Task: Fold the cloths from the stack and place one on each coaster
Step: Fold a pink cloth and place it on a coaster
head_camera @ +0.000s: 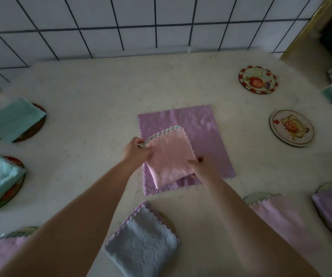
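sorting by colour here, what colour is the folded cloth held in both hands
Pink, with a teal scalloped edge showing at its top corner; the folded cloth shows clearly in the head view.

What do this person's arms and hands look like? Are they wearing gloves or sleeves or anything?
Both forearms are bare as far as the picture shows, with no sleeves in view. The left hand and right hand wear no gloves. I see no watch, bracelet or ring, though the picture is somewhat blurred. A fingertip of the right hand shows a spot of red, perhaps nail polish.

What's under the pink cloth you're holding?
Under the pink cloth, a purple cloth lies flat on the table. Whatever lies beneath the purple one is covered.
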